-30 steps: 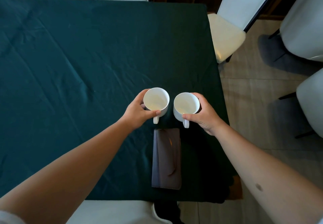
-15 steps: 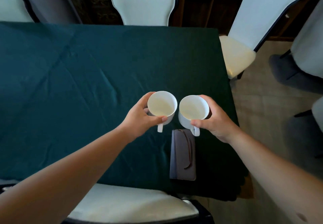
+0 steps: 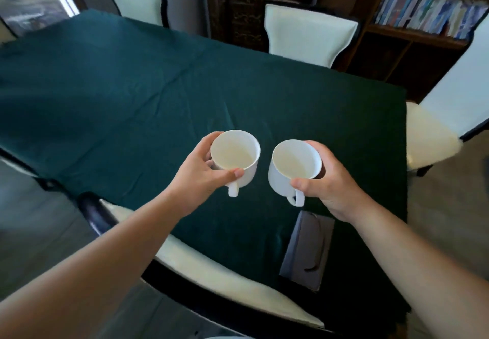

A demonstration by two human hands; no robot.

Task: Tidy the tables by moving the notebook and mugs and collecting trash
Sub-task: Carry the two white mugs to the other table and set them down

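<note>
Glossy white round mugs (image 3: 235, 157), gripped.

We find nothing we can read anywhere in this view. The spines of the books (image 3: 426, 10) on the shelf at the upper right are where we would look for lettering, but they are blurred into coloured stripes and we can make out no title or number on them. The two white mugs (image 3: 235, 153) and the grey notebook (image 3: 307, 248) on the green tablecloth (image 3: 132, 100) show us plain surfaces, with no label, brand or sign that we can make out.
</note>
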